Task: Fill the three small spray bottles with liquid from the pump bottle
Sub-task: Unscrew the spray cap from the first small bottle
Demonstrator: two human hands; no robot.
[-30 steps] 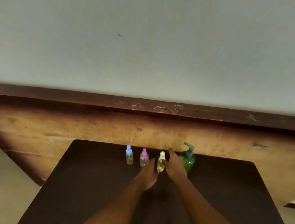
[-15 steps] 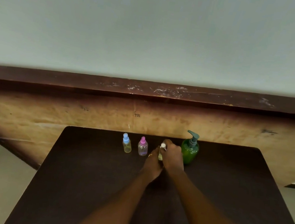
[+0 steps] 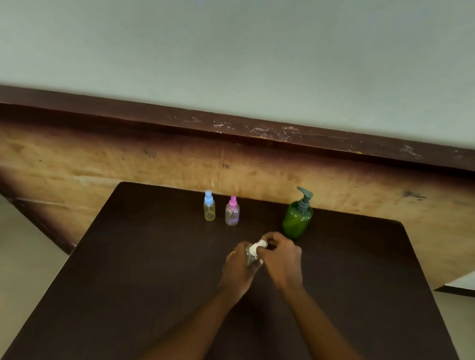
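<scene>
Center of frame, just below middle: L hand (image 3: 238, 268) wraps its fingers round the body of the white-capped spray bottle (image 3: 251, 258); a ring shows on one finger. R hand (image 3: 282, 263) meets it from the right, fingertips pinched on the white cap (image 3: 260, 245). The bottle is tilted, cap end toward upper right. Can't tell if its base touches the desk (image 3: 129, 271).

Above the hands, along the desk's far edge, L to R:
- blue-capped spray bottle (image 3: 209, 207), upright, yellowish liquid inside
- pink-capped spray bottle (image 3: 232, 212), upright, just beside the blue one, not touching
- green pump bottle (image 3: 297, 217), upright, dark pump head, nozzle pointing left; well apart from the pink one, near the R hand but clear of it

Both forearms enter from the bottom edge. Behind the desk is a worn tan wooden panel (image 3: 83, 155) w/ a dark ledge (image 3: 119, 111) on top, and a pale wall above.
</scene>
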